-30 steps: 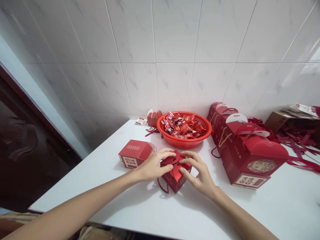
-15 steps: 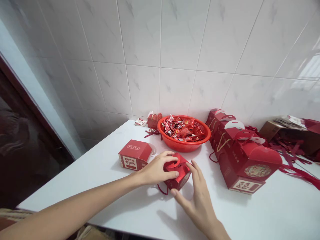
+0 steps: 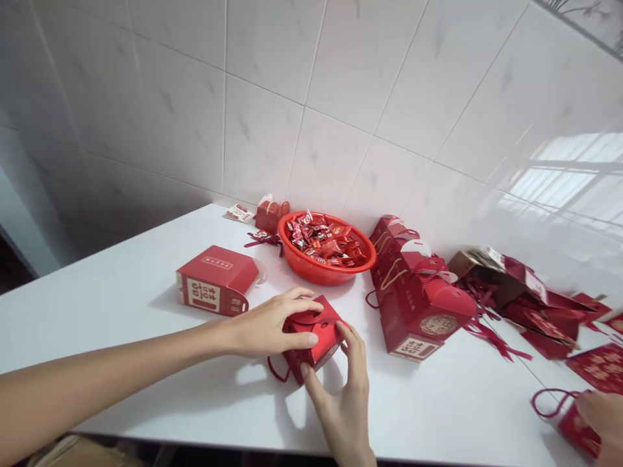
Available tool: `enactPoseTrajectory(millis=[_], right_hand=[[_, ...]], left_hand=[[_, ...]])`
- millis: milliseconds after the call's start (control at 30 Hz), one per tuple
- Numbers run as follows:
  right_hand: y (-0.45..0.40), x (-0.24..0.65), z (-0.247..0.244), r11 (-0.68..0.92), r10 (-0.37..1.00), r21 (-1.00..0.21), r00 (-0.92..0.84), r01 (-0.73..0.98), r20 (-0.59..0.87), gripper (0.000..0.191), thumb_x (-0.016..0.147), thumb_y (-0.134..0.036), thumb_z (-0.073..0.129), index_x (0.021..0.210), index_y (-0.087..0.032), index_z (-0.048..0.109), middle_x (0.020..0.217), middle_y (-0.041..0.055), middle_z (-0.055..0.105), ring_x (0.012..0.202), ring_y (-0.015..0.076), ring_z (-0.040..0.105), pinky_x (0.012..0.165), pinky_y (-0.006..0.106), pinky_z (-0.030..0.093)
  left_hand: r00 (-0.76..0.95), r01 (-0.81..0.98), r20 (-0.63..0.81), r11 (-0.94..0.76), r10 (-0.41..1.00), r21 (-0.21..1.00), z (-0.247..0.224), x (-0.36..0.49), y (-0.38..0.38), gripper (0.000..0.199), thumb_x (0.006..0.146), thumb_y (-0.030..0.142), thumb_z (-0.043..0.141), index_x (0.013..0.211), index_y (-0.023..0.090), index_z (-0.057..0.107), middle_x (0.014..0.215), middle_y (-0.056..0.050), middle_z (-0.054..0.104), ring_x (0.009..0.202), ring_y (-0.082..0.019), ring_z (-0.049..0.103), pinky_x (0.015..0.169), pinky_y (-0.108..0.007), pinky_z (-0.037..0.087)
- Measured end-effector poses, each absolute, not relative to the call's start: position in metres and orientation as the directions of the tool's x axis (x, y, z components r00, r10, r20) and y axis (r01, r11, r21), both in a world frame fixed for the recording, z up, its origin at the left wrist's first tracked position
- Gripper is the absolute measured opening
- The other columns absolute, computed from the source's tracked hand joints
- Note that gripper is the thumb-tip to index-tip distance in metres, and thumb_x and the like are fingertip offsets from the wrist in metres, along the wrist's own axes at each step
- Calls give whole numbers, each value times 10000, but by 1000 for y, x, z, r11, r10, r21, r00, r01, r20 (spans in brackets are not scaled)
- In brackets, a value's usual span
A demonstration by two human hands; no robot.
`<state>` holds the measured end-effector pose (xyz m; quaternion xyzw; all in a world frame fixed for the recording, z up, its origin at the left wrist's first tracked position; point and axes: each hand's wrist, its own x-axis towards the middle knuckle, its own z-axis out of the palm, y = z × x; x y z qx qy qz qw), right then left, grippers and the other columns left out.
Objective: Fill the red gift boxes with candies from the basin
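Observation:
Near the front of the white table, a small red candy box with round-edged top flaps sits between my hands. My left hand comes over its top from the left, thumb and fingers gripping the left flap. On the right side, the fingertips and thumb of my right hand press against the box's edges. A red cord loop hangs from the box's left side. To the left another red box lies on its side, a cream label with red characters facing me.
A red plastic basin full of wrapped candies stands at the back. Right of it runs a row of red boxes. Ribbons and flat red packaging lie farther right. Another person's hand holds a red box at the right edge.
The view has turned right, bringing the other person's hand into sight. Both my hands stay on the candy box, and my right fingertips have curled closer over its edge.

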<state>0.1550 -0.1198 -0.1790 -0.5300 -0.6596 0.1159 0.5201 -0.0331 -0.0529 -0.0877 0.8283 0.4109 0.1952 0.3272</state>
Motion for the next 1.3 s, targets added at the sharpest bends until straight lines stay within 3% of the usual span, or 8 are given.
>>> enactPoseTrajectory(millis=[267, 400, 600, 800, 1100, 1300], right_hand=[[-160, 220, -183, 347, 742, -683, 257, 643, 619, 560, 821, -366, 684, 1337, -212, 529, 1355, 159, 550, 1232, 368, 545, 1016, 575, 462], [-187, 271, -175, 204, 706, -692, 386, 692, 594, 537, 824, -436, 671, 1302, -220, 557, 1314, 147, 587, 1170, 376, 578, 997, 572, 457], [-198, 327, -156, -45, 461, -691, 629, 721, 626, 668, 753, -531, 714, 1287, -147, 599, 1260, 176, 615, 1106, 384, 594, 949, 565, 489], [-157, 360, -157, -133, 310, -622, 628, 772, 714, 733, 698, -564, 723, 1259, -103, 623, 1188, 207, 625, 1124, 396, 554, 953, 582, 459], [-81, 393, -157, -103, 462, -704, 661, 702, 591, 767, 576, -686, 688, 1108, -135, 641, 1035, 164, 630, 1003, 362, 529, 931, 551, 414], [-34, 414, -157, -21, 550, -624, 531, 781, 645, 444, 583, -544, 635, 854, -192, 638, 745, 108, 631, 705, 288, 565, 655, 458, 451]], left_hand=[[647, 524, -9, -436, 762, 732, -94, -36, -53, 595, 927, 636, 465, 1416, 305, 536, 1578, -69, 390, 1349, -319, 495, 1042, -383, 481], [614, 536, -27, -392, 789, 747, -94, -37, -52, 557, 927, 625, 471, 1382, 320, 568, 1567, -63, 407, 1313, -303, 534, 1006, -362, 507], [601, 551, -27, -390, 799, 738, -92, -33, -51, 531, 916, 615, 493, 1330, 305, 614, 1540, -79, 444, 1235, -299, 603, 980, -367, 529], [608, 568, -25, -413, 793, 712, -94, -32, -50, 516, 912, 613, 496, 1296, 297, 636, 1535, -83, 442, 1177, -296, 639, 984, -382, 531], [619, 572, 0, -450, 786, 686, -85, -34, -50, 434, 946, 464, 496, 1291, 228, 614, 1529, -119, 423, 1235, -268, 581, 968, -360, 521], [615, 583, 23, -474, 788, 660, -80, -36, -50, 380, 937, 393, 536, 1280, 247, 614, 1547, -98, 401, 1194, -253, 595, 873, -337, 546]])
